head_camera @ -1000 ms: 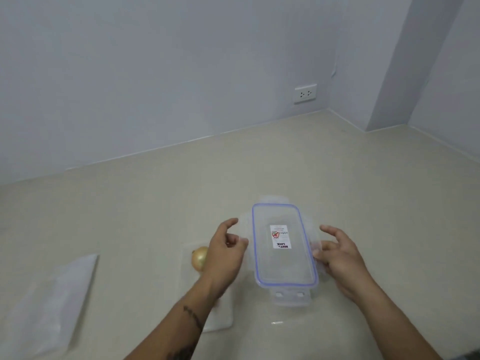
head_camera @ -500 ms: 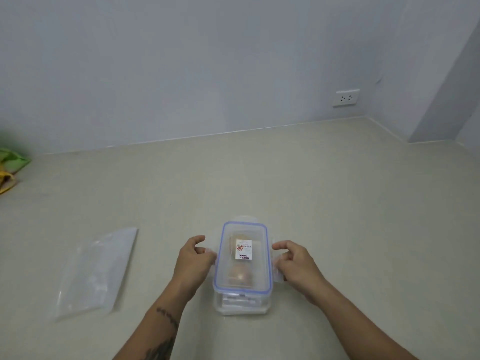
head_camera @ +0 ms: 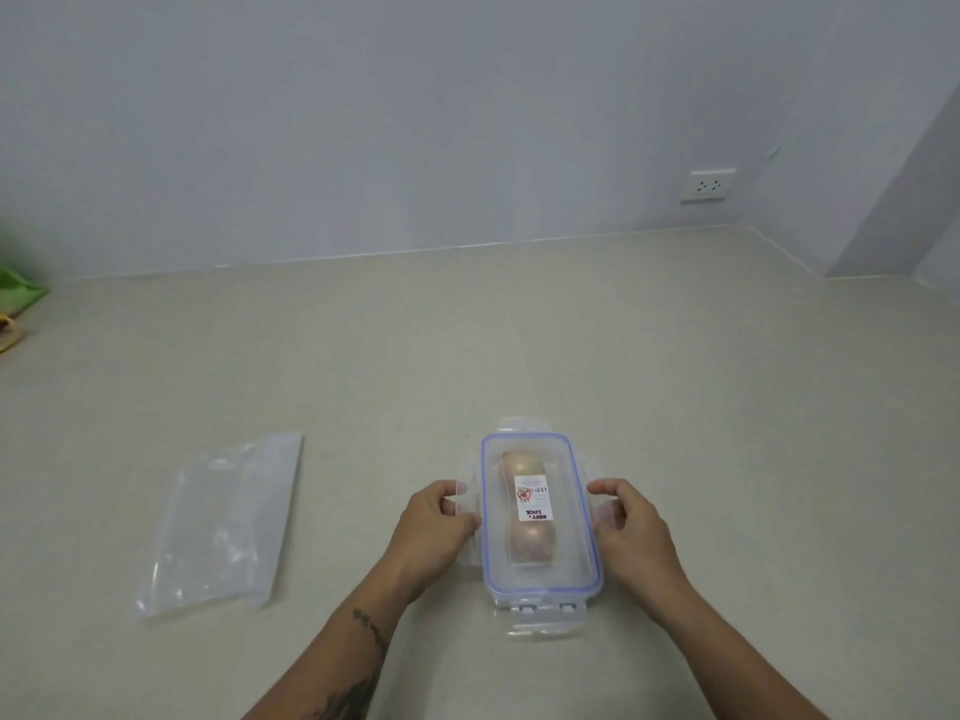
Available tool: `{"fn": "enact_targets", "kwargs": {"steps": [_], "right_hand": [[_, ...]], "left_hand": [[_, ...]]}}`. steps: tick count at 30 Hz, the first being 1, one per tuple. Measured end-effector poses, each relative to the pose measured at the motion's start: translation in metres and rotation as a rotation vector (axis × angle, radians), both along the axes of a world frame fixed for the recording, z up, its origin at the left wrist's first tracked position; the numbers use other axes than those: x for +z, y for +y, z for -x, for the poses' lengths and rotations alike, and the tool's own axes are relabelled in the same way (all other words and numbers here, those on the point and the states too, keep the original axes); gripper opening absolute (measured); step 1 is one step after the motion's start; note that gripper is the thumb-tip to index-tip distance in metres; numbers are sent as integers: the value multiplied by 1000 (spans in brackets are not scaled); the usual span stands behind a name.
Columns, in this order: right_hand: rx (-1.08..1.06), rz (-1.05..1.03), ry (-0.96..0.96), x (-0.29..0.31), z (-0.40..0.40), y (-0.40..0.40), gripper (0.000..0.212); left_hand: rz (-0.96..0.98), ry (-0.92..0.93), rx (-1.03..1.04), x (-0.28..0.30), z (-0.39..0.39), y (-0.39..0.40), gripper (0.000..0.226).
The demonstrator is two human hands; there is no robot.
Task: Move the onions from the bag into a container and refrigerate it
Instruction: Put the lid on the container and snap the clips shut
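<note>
A clear plastic container (head_camera: 574, 566) stands on the beige counter in front of me. Its clear lid (head_camera: 563, 470), with a blue seal rim and a white label, lies on top. Two brown onions (head_camera: 531, 543) show through the lid, one behind the other. My left hand (head_camera: 434, 527) curls around the lid's left side flap. My right hand (head_camera: 626, 527) curls around the right side flap. The near and far end flaps stick out unfastened. The clear plastic bag (head_camera: 223, 522) lies flat on the counter to the left.
The beige counter (head_camera: 519, 330) runs back to a pale wall with a white socket (head_camera: 707, 185) at the right. A green and yellow thing (head_camera: 15, 304) sits at the far left edge. A wall corner juts in at the right.
The lid came from the bare counter onto the container over the onions. Both hands moved from the lid's edges to its side flaps. The view shifted left.
</note>
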State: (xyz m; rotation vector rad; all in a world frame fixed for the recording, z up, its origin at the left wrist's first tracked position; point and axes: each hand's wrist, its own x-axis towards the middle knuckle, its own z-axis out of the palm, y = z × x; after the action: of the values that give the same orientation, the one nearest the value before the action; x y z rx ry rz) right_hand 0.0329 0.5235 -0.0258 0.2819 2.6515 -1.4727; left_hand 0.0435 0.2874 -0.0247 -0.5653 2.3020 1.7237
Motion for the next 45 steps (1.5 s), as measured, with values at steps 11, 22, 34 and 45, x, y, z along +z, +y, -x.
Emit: {"fn": "enact_targets", "kwargs": {"steps": [11,22,34,45], "right_hand": [[37,-5,-84,12,-1,-4,35],[10,-77,29,8,-8,-11,39],[-1,-6,2,3,-2,-6,38],[12,-18,15,0,-8,-7,38]], "left_hand": [[-137,-40,5,-5,3,3,32],[-132,-27,14,-4,3,5,34],[-138,-21,43,-11,6,6,47],[-141,-68,-2,-8,5,1,41]]}}
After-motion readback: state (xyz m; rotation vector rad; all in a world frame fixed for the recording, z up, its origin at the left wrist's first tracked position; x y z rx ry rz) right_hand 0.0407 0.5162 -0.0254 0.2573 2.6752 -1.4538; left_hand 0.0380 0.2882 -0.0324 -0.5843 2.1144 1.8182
